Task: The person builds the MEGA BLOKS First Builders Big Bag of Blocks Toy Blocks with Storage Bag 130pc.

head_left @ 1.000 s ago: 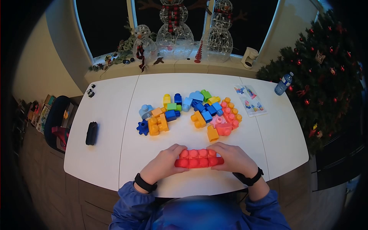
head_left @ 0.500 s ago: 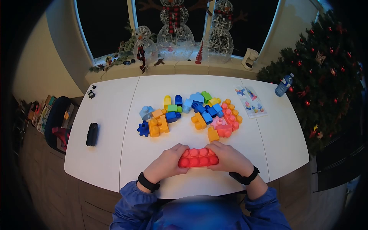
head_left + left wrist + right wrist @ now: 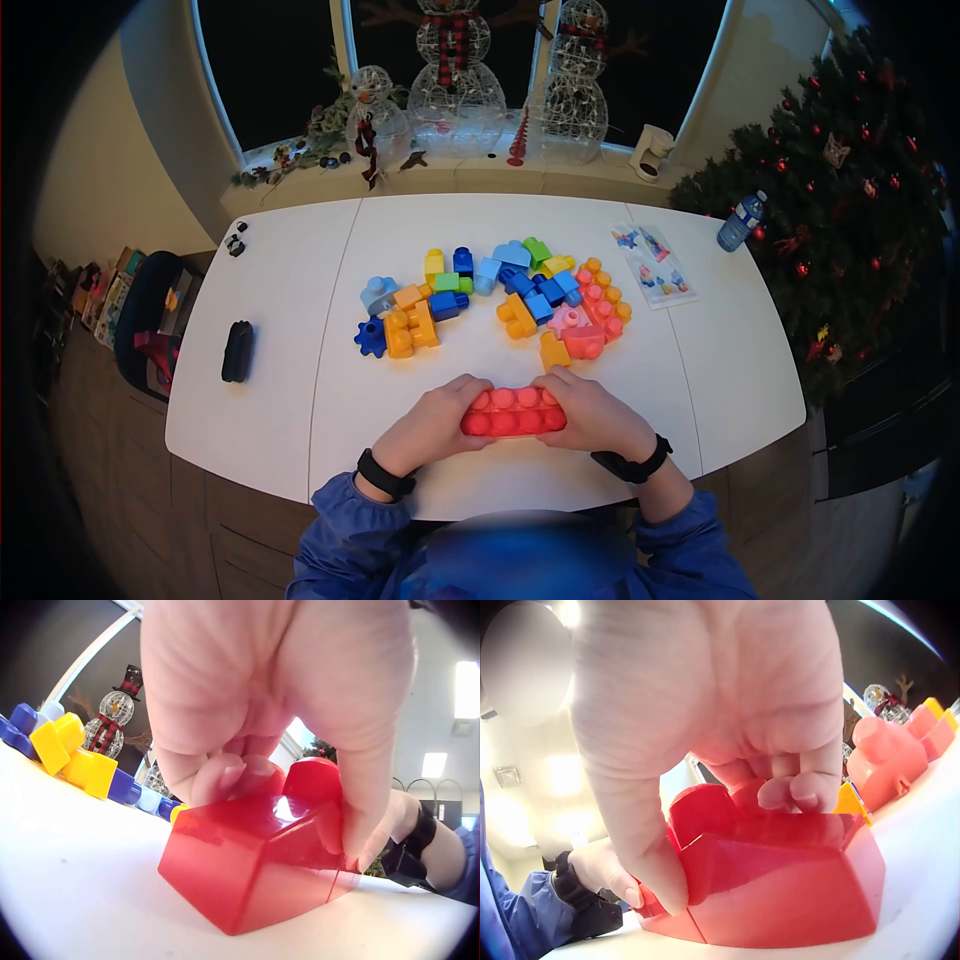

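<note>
Two red building blocks (image 3: 514,412) with round studs and sloped outer ends lie side by side at the front of the table. A thin seam shows between them in both wrist views. My left hand (image 3: 432,425) grips the left red block (image 3: 217,862), thumb on the near side and fingers on the far side. In the same way, my right hand (image 3: 602,420) grips the right red block (image 3: 795,885). Just beyond the right hand stands an orange block (image 3: 554,351), beside a coral-pink block (image 3: 584,342).
Several blue, yellow and green blocks (image 3: 447,283) form a left cluster, with a dark blue gear-shaped piece (image 3: 370,337). Another cluster (image 3: 541,288) lies to the right. A picture sheet (image 3: 655,265), a water bottle (image 3: 741,221) and a black case (image 3: 237,351) rest farther out.
My right hand has shifted left, bringing the red blocks closer together, and less of their ends shows between my hands. My left hand stays nearly in place. The other blocks have not moved.
</note>
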Available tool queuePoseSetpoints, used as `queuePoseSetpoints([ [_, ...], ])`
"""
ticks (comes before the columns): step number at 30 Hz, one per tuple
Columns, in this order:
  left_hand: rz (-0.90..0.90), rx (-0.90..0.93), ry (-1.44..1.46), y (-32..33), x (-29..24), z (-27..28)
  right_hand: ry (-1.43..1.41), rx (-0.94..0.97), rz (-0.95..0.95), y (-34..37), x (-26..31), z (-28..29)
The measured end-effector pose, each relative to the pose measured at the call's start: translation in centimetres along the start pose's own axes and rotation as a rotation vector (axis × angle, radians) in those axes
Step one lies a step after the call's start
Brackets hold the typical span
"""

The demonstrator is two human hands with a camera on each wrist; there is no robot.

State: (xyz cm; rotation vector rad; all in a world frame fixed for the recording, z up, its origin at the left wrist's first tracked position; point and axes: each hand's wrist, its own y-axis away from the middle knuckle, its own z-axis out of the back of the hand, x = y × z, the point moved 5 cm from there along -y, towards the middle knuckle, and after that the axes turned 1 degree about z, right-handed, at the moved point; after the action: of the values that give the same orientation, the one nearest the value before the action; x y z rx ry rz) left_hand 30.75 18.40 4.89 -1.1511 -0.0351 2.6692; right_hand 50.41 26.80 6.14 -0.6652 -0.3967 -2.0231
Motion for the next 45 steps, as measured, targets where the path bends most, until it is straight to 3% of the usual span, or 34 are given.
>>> queuePoseSetpoints([
  [30, 0.016, 0.038, -0.031, 0.0, 0.5, -0.3, 0.056, 0.016, -0.027, 0.1, 0.0, -0.1],
  [36, -0.034, -0.167, -0.117, 1.2, -2.3, 3.1, 0.107, -0.110, 0.002, 1.5, 1.4, 2.3],
  [42, 0.161, -0.272, 0.012, 4.1, -1.3, 6.0, 0.031, -0.303, -0.138, 3.1, -0.9, 6.1],
  [45, 0.133, -0.366, 0.000, 4.7, -1.1, 6.4, 0.039, -0.376, -0.105, 3.1, -1.7, 7.1],
])
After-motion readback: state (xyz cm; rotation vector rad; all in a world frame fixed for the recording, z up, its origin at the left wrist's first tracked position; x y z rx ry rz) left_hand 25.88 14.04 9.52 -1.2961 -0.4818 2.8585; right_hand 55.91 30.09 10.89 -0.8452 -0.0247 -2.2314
